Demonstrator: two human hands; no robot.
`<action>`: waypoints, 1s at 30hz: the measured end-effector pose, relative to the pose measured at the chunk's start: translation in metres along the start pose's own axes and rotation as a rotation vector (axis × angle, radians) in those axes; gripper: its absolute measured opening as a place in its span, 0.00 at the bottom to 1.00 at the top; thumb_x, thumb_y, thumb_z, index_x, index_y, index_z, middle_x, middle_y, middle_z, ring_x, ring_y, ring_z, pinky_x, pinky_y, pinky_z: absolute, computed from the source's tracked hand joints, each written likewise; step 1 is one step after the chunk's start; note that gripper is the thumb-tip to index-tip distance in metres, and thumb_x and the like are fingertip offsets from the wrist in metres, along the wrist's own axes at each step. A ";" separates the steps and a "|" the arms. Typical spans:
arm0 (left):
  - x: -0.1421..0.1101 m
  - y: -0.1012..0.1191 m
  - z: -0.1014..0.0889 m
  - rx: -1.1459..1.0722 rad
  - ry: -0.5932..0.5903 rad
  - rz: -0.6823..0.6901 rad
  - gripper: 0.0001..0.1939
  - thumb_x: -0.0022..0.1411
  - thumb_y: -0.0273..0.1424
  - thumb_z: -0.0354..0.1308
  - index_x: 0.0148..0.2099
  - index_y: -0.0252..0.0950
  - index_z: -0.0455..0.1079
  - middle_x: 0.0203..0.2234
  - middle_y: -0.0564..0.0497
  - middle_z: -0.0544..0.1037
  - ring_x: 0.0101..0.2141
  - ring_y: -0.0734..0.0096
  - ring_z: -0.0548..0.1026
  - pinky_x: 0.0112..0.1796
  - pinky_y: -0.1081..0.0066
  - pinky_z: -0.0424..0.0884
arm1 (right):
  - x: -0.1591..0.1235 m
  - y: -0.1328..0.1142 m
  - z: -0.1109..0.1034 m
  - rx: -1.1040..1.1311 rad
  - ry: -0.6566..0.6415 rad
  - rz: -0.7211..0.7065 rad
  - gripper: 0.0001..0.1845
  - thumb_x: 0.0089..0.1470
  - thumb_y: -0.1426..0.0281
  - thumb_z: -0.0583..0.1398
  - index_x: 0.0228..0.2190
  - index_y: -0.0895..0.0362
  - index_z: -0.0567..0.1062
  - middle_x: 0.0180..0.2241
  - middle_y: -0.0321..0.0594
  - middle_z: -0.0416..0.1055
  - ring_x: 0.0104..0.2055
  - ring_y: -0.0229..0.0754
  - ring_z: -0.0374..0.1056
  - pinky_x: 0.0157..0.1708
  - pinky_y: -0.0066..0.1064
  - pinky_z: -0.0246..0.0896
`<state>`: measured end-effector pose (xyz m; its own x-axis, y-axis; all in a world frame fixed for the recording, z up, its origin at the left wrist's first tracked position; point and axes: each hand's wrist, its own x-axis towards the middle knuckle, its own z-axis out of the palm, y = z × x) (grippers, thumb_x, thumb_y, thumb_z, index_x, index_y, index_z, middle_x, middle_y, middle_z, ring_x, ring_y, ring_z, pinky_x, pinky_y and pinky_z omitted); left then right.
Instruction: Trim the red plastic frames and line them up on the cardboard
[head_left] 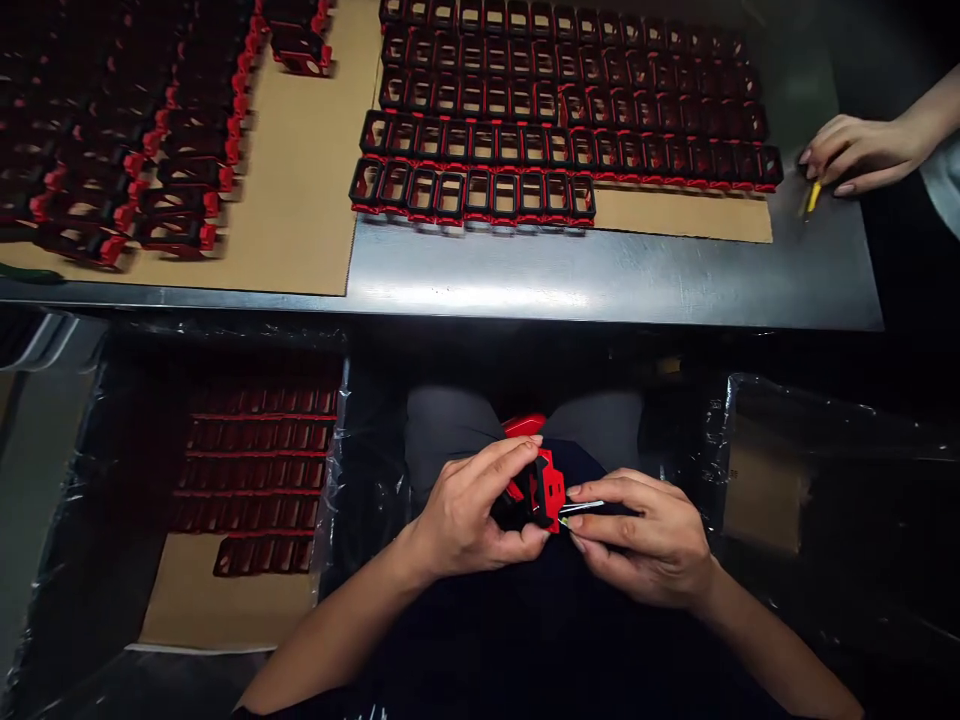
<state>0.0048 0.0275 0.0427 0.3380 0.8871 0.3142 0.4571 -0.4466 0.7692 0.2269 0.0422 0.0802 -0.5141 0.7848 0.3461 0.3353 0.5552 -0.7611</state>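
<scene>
Over my lap, my left hand (476, 510) is closed around a small red and black plastic frame part (545, 490), held upright between thumb and fingers. My right hand (645, 535) is pinched on a thin metal blade tool (583, 508) whose tip touches the part's right edge. Another red piece (523, 425) lies on my lap just behind the held part.
Rows of the same red and black frames (555, 110) sit on cardboard on the metal table (600, 275); more frames (150, 140) lie at far left. A plastic-lined box (255, 470) at lower left holds layered frames. Another person's hand (855, 150) with a yellow tool rests at far right.
</scene>
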 end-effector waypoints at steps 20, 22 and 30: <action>-0.003 -0.002 0.000 0.085 0.037 0.034 0.36 0.54 0.33 0.64 0.64 0.36 0.61 0.48 0.39 0.80 0.46 0.57 0.81 0.41 0.64 0.82 | -0.003 -0.007 -0.003 -0.086 -0.116 0.022 0.10 0.56 0.75 0.65 0.41 0.53 0.81 0.40 0.43 0.81 0.38 0.42 0.79 0.37 0.31 0.78; -0.003 -0.004 -0.001 0.086 0.050 0.054 0.36 0.53 0.33 0.65 0.63 0.36 0.61 0.48 0.40 0.81 0.46 0.57 0.82 0.42 0.64 0.82 | -0.002 -0.007 -0.005 -0.068 -0.146 0.019 0.10 0.58 0.75 0.64 0.42 0.54 0.80 0.40 0.43 0.81 0.40 0.42 0.79 0.40 0.30 0.78; -0.001 -0.002 -0.001 0.046 0.085 0.056 0.33 0.51 0.31 0.65 0.60 0.35 0.65 0.45 0.41 0.82 0.43 0.58 0.83 0.41 0.65 0.83 | 0.001 -0.009 -0.005 -0.057 -0.206 -0.021 0.09 0.60 0.76 0.62 0.42 0.56 0.79 0.39 0.44 0.82 0.39 0.41 0.80 0.43 0.31 0.78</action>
<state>0.0029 0.0282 0.0410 0.2935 0.8666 0.4037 0.4772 -0.4987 0.7236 0.2276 0.0391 0.0897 -0.6702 0.7032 0.2374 0.3636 0.5899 -0.7210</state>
